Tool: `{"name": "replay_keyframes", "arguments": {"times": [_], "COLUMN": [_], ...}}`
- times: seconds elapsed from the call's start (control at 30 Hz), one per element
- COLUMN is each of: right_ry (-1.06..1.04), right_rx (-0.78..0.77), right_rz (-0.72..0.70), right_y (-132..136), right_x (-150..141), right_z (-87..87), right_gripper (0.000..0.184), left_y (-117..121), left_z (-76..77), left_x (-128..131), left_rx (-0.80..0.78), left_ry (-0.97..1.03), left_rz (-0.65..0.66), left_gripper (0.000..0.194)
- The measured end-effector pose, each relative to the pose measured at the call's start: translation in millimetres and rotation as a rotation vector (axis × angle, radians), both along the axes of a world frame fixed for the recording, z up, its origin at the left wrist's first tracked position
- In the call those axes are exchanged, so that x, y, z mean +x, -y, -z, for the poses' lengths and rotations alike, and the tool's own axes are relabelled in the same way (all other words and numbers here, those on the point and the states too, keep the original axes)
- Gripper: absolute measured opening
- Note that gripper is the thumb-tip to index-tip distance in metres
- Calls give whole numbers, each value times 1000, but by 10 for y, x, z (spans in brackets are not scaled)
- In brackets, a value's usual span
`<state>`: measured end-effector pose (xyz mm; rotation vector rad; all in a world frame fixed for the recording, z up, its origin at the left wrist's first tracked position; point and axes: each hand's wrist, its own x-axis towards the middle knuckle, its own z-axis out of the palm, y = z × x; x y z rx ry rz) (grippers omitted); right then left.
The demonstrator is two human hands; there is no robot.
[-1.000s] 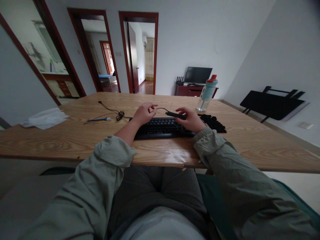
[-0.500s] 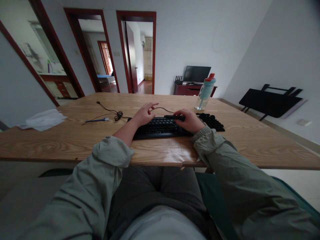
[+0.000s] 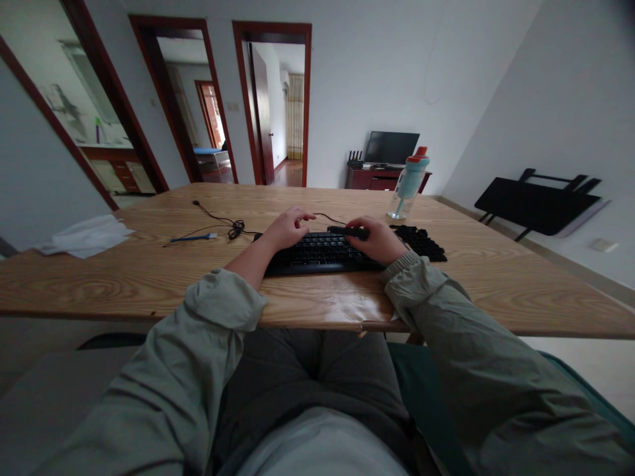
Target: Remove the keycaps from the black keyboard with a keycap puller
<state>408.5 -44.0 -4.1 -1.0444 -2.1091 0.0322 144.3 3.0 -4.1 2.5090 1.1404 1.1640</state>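
Observation:
A black keyboard [image 3: 317,254] lies on the wooden table [image 3: 149,271] in front of me. My right hand [image 3: 380,239] is closed round a short black stick-shaped tool [image 3: 347,231], held low over the keyboard's upper edge. My left hand [image 3: 288,228] hovers over the keyboard's left part with fingers loosely curled, tips near a thin black cable [image 3: 325,216] that runs off behind the keyboard. Whether it pinches the cable I cannot make out. A pile of loose black keycaps [image 3: 421,241] sits right of the keyboard.
A teal water bottle with a red cap [image 3: 409,182] stands behind the keycaps. A tangled black cord [image 3: 233,228] and a blue-tipped stick [image 3: 191,237] lie to the left, white paper [image 3: 84,237] at the far left edge. A folded black table [image 3: 538,201] leans on the right wall.
My right hand has lowered the black tool closer to the keyboard and turned it more level. My left hand's fingers lifted and spread, then curled down again.

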Motion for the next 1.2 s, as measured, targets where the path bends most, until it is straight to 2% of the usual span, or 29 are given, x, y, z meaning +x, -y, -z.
{"name": "replay_keyframes", "arguments": {"times": [0.47, 0.6, 0.73, 0.87, 1.07, 1.2], "right_ry": [-39, -50, -145, -300, -387, -384], "right_rx": [28, 5, -82, -182, -397, -667], "right_rz": [-3, -7, 34, 32, 71, 48], "right_y": [16, 13, 55, 100, -8, -70], "right_x": [-10, -5, 30, 143, 492, 674], "right_z": [-7, 0, -55, -154, -176, -141], "right_gripper": [24, 26, 37, 39, 30, 19], "left_y": [49, 29, 4, 0, 20, 30], "left_z": [-40, -25, -6, -3, -22, -30], "left_x": [7, 5, -6, -15, -4, 0], "left_rx": [-29, -37, -39, -38, -42, -54], "left_ry": [-43, -33, -22, -26, -48, -62], "left_rz": [-2, -23, -33, -43, -54, -49], "left_gripper": [31, 35, 36, 36, 35, 34]}}
